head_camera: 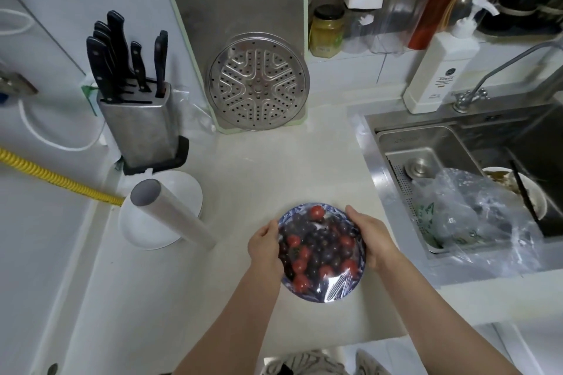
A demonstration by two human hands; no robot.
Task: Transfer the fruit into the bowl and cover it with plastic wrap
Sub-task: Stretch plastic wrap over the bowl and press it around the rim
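Note:
A blue patterned bowl sits on the white counter, filled with red cherry tomatoes and dark grapes. Clear plastic wrap lies stretched over its top, bunched at the near right rim. My left hand presses against the bowl's left side. My right hand cups the right rim, fingers over the wrap. A roll of plastic wrap lies tilted across a white plate to the left.
A knife block stands at the back left, and a cutting board with a steel steamer tray leans on the wall. The sink at right holds an empty plastic bag and dishes. A yellow hose runs at left.

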